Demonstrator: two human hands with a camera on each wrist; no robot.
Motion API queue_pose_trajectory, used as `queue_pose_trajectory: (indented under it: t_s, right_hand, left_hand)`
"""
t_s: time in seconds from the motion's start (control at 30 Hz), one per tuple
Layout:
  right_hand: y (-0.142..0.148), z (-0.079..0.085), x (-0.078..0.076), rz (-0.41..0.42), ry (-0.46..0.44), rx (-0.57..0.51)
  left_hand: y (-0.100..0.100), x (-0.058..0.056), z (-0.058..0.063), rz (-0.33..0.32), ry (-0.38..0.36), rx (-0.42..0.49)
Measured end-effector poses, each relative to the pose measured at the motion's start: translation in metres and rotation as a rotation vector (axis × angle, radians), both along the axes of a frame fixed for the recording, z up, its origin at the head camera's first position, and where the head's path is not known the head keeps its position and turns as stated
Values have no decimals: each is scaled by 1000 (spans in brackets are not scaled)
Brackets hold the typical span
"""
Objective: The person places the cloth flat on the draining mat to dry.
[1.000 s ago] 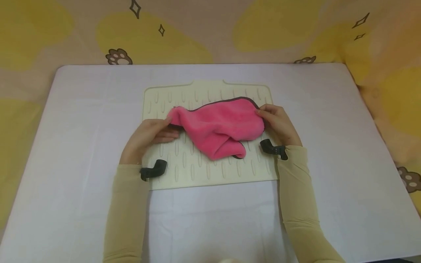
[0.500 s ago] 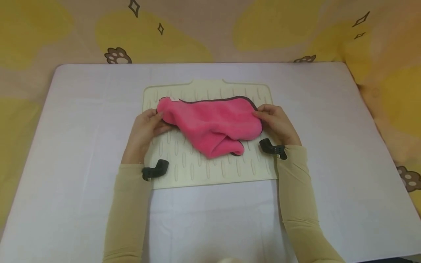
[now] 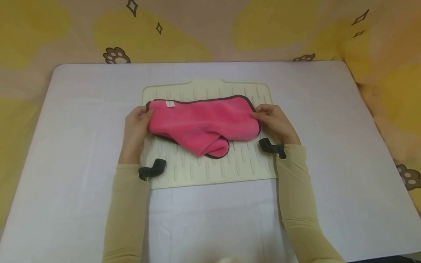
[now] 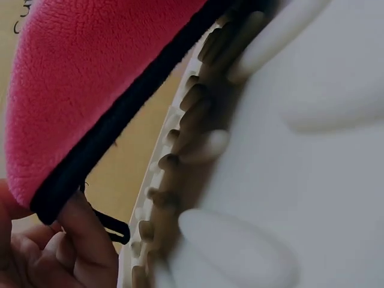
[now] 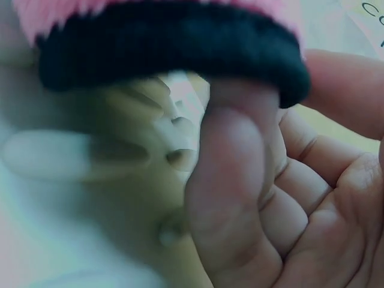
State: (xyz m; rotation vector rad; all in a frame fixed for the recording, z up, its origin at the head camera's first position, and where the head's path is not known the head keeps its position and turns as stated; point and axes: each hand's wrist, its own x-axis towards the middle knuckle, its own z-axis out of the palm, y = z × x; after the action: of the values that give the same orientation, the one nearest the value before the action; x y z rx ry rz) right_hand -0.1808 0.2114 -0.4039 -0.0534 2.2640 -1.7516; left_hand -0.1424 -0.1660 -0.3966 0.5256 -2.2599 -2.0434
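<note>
A pink plush cloth (image 3: pixel 210 117) with dark edging is stretched between both hands over a cream ridged mat (image 3: pixel 197 171). My left hand (image 3: pixel 135 128) pinches its left end, near a small white tag (image 3: pixel 170 104). At the opposite end, my right hand (image 3: pixel 274 122) pinches the edge between thumb and fingers. The cloth's lower middle is bunched into a fold that droops toward the mat. In the left wrist view, the cloth's dark border (image 4: pixel 120 120) rises away from the left fingers (image 4: pixel 90 234). Close up in the right wrist view, the border (image 5: pixel 174 51) lies across the right fingers (image 5: pixel 231 162).
The mat lies on a table with a white cover (image 3: pixel 210 219). Behind and beside it hangs a yellow patterned fabric (image 3: pixel 279 29). Black wrist mounts (image 3: pixel 152 170) sit at both sleeve ends, above the mat's sides.
My left hand has moved left and slightly away, drawing the cloth's left end out wider and flatter and bringing the white tag fully into view. The right hand has hardly moved.
</note>
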Motion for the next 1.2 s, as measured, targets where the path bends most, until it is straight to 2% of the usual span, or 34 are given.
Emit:
queue_pose_trajectory:
  t_s: [0.13, 0.33, 0.43, 0.7, 0.87, 0.97, 1.1, 1.2]
  right_hand:
    - [0, 3, 2, 69, -59, -37]
    - [-1, 10, 5, 334, -205, -63]
    - [-2, 12, 7, 393, -209, -83]
    - [-2, 16, 8, 375, -181, -139]
    - [2, 20, 11, 357, -79, -188]
    - [6, 25, 12, 346, 9, -221]
    - [10, 35, 18, 318, 109, -302]
    - [12, 46, 26, 297, 176, -380]
  left_hand:
    - [-6, 0, 0, 30, -12, -35]
    - [-20, 1, -1, 61, -64, -98]
    - [-24, 2, -1, 72, -76, -93]
    - [-31, 6, 7, 34, -77, -125]
    - [-34, 8, 13, 0, -39, -17]
    - [-32, 8, 14, -31, -53, 36]
    - [-30, 8, 17, -134, -95, -53]
    - [-30, 10, 20, -252, -94, -128]
